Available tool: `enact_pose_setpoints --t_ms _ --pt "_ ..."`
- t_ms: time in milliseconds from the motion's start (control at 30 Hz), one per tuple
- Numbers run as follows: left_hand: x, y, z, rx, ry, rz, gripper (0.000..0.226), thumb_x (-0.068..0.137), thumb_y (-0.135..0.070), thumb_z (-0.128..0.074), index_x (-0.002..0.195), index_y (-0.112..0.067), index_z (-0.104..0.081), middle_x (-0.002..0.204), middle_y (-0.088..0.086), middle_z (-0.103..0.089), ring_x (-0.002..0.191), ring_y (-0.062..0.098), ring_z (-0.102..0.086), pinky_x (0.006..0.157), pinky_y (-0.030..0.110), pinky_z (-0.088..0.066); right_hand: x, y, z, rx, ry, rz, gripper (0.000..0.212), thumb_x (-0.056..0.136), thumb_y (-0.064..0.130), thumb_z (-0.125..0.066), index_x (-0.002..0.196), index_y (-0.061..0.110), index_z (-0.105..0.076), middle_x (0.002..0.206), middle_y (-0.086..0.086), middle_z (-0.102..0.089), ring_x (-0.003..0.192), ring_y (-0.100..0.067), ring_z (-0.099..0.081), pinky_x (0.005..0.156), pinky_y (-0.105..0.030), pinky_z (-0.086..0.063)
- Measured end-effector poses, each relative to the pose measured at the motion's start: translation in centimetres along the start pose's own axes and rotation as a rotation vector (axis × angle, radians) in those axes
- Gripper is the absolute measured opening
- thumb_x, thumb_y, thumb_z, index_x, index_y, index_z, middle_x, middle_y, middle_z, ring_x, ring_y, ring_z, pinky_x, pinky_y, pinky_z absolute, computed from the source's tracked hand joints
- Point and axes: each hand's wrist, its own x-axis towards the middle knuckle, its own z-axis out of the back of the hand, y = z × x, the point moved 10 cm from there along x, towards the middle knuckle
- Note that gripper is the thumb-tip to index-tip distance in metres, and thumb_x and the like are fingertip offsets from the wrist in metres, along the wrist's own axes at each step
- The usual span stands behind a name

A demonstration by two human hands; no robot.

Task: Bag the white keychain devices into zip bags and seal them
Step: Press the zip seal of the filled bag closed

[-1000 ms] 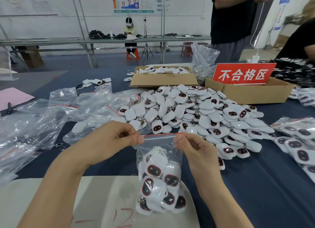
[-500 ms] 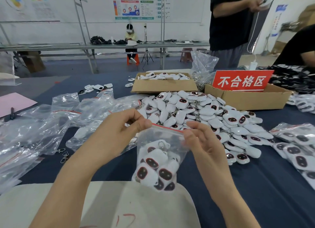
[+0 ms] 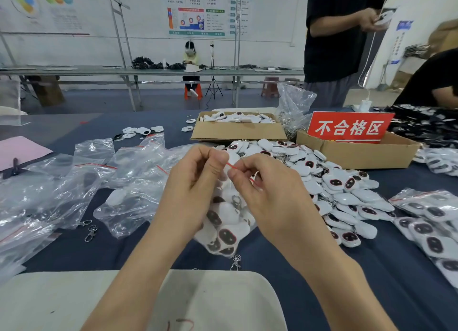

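Head view: left hand [image 3: 195,182] and right hand [image 3: 270,197] pinch the seal of a filled zip bag [image 3: 224,234]; finished bags [image 3: 432,223] lie right, while a big device pile [image 3: 347,194] is unbagged.

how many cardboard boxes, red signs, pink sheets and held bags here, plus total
cardboard boxes: 2
red sign: 1
pink sheet: 1
held bag: 1
total: 5
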Motion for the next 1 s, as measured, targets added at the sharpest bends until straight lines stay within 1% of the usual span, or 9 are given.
enact_pose_setpoints --t_ms 100,167,300,433,567,700,833,900,1000 --pt "-0.2 1.5 -1.4 -0.125 0.079 0.086 0.039 0.091 -0.05 -0.054 0.095 -0.016 -0.072 0.093 0.013 -0.073 0.083 0.012 -0.065 0.073 0.027 -0.053 0.0 0.2 -0.3 -0.046 -0.017 0.0 0.017 0.1 0.04 -0.053 0.102 0.028 -0.064 0.098 0.014 -0.064 0.096 -0.007 -0.056 0.084 -0.033 -0.047" --pt "-0.3 2.0 -1.2 -0.151 0.019 0.104 0.041 0.09 -0.05 -0.055 0.094 -0.015 -0.074 0.097 0.017 -0.072 0.085 0.016 -0.065 0.078 0.03 -0.053 0.0 -0.1 -0.2 -0.055 -0.05 -0.017 0.018 0.1 0.041 -0.052 0.104 0.027 -0.064 0.101 0.013 -0.064 0.1 -0.01 -0.056 0.086 -0.035 -0.046" --pt "-0.4 1.5 -0.3 -0.112 -0.127 0.07 0.032 0.092 -0.042 -0.058 0.082 -0.018 -0.075 0.083 0.005 -0.073 0.073 0.007 -0.061 0.068 0.017 -0.049 0.2 -0.6 -0.5 -0.127 -0.068 -0.05 0.022 0.1 0.042 -0.05 0.104 0.025 -0.063 0.101 0.01 -0.062 0.101 -0.01 -0.046 0.081 -0.03 -0.037" --pt "-0.4 0.0 1.1 -0.061 -0.209 -0.007 0.024 0.1 -0.025 -0.06 0.081 -0.022 -0.075 0.076 -0.006 -0.074 0.068 0.0 -0.062 0.065 0.01 -0.047 -0.2 0.2 -1.0 -0.099 -0.156 -0.019 0.019 0.097 0.044 -0.042 0.097 0.026 -0.05 0.102 0.005 -0.056 0.095 -0.009 -0.035 0.082 -0.031 -0.034" --pt "-0.4 -1.1 2.2 -0.017 -0.244 -0.054 0.026 0.101 -0.022 -0.06 0.08 -0.028 -0.074 0.072 -0.02 -0.069 0.068 -0.007 -0.059 0.064 0.005 -0.041 -0.8 0.6 -0.8 -0.051 -0.249 0.038 0.008 0.098 0.017 -0.059 0.096 0.023 -0.055 0.101 0.002 -0.059 0.097 -0.013 -0.041 0.085 -0.04 -0.043" --pt "-0.4 -1.3 2.4 -0.012 -0.254 -0.06 0.026 0.1 -0.024 -0.06 0.079 -0.033 -0.072 0.072 -0.022 -0.068 0.069 -0.006 -0.059 0.064 0.008 -0.042 -1.6 -0.1 -0.9 -0.088 -0.26 0.062 0.01 0.095 0.006 -0.055 0.1 0.013 -0.061 0.099 -0.001 -0.061 0.097 -0.022 -0.051 0.083 -0.048 -0.046" --pt "-0.5 -1.8 2.8 -0.013 -0.295 -0.105 0.027 0.1 -0.025 -0.06 0.077 -0.035 -0.072 0.072 -0.022 -0.067 0.068 -0.007 -0.059 0.064 0.007 -0.042 -2.0 -0.1 0.2 -0.078 -0.344 0.082 0.011 0.094 0.022 -0.054 0.096 0.016 -0.063 0.093 0.011 -0.055 0.091 -0.014 -0.046 0.079 -0.038 -0.044" --pt "-0.6 -2.0 3.5 -0.007 -0.336 -0.125 0.027 0.1 -0.027 -0.06 0.077 -0.035 -0.072 0.07 -0.023 -0.067 0.066 -0.007 -0.058 0.061 0.006 -0.041 -2.3 -0.7 0.6 -0.073 -0.37 0.056 0.004 0.097 0.02 -0.059 0.093 0.019 -0.061 0.093 0.012 -0.054 0.089 -0.013 -0.046 0.076 -0.035 -0.042" --pt "-0.2 -1.3 6.9 -0.115 -0.457 -0.089 0.031 0.099 -0.035 -0.061 0.072 -0.037 -0.076 0.066 -0.022 -0.065 0.058 -0.007 -0.054 0.056 0.009 -0.043 -3.3 -5.4 1.4 0.22 -0.42 -0.206 0.02 0.098 0.017 -0.059 0.084 0.031 -0.057 0.09 0.015 -0.061 0.084 -0.002 -0.053 0.071 -0.022 -0.04"
